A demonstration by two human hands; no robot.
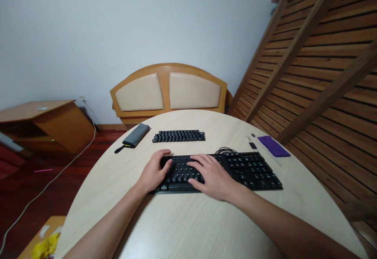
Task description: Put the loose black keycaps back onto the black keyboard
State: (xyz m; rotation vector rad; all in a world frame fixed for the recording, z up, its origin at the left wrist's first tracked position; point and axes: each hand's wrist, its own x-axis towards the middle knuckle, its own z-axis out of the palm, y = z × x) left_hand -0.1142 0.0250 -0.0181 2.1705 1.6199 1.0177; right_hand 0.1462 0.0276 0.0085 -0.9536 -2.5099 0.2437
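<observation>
A black keyboard (pixel 250 170) lies across the table in front of me. Its main section shows small bare key stems where caps are off, while the right-hand block still carries keys. My left hand (pixel 153 170) rests at the keyboard's left end, thumb on top and apart from the fingers, which reach to the far edge. Over the middle of the keyboard lies my right hand (pixel 210 174), fingers spread, with nothing visible in it. Behind the keyboard, loose black keycaps (pixel 179 135) stand in neat rows.
A grey pouch (pixel 137 135) lies at the table's left. At the right are a purple cloth (pixel 273 146), a black binder clip (pixel 252 145) and a thin metal tool (pixel 269 153). A coiled cable (pixel 226 149) sits behind the keyboard. The round table (pixel 176 227) has a curved edge.
</observation>
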